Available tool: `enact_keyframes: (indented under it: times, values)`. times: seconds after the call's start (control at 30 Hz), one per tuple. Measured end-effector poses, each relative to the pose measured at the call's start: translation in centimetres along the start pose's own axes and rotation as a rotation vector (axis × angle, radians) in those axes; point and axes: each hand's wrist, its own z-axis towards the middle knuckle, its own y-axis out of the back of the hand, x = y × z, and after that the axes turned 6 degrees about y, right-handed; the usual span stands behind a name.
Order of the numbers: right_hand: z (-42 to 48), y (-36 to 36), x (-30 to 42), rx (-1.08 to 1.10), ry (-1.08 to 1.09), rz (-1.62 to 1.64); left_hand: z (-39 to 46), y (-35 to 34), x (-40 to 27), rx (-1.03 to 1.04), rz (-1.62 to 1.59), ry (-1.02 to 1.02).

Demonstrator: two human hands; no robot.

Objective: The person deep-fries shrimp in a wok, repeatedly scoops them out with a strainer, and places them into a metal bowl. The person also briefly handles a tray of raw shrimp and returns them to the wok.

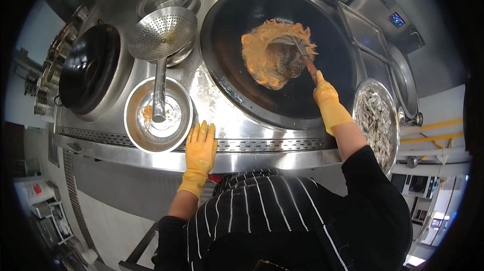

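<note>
My right hand [328, 99], in a yellow rubber glove, grips the wooden handle of a metal wok spatula [301, 48]. Its blade is partly hidden in frying orange-brown pieces, possibly shrimp [261, 49], that spread around bubbling oil in a large black wok [227, 25]. My left hand [200, 146], gloved alike, rests flat and holds nothing on the front edge of the steel cooking range [245, 135]. Just left of it stands a steel bowl [130, 108] with brown crumbs inside. Over that bowl reaches the handle of a perforated strainer ladle [164, 31].
Beneath the strainer's head are stacked steel pots [141, 6]. A second black wok [90, 68] sits at the far left. Beside my right forearm is a steel bowl of greyish raw pieces [374, 119], perhaps shrimp. Steel trays [365, 31] stand behind it.
</note>
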Motion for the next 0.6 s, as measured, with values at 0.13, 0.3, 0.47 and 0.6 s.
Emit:
enact_keyframes:
  times: [0.13,0.3,0.47,0.6]
  values:
    - [6.7,-1.5,2.6,-0.041,-0.048,0.18,-0.1,-0.2,-0.2,0.001,0.028,0.002]
    - [2.1,2.2,7.1,0.189,-0.214,0.56,-0.2,-0.7,-0.1,-0.041,0.035,-0.012]
    - [-1.8,-4.0,1.0,0.067,0.022,0.13,0.0,-0.9,-0.3,-0.051,0.008,-0.049]
    - [-9.9,-3.1,-0.9,0.112,0.102,0.121,-0.4,-1.0,0.3,-0.062,0.006,-0.062]
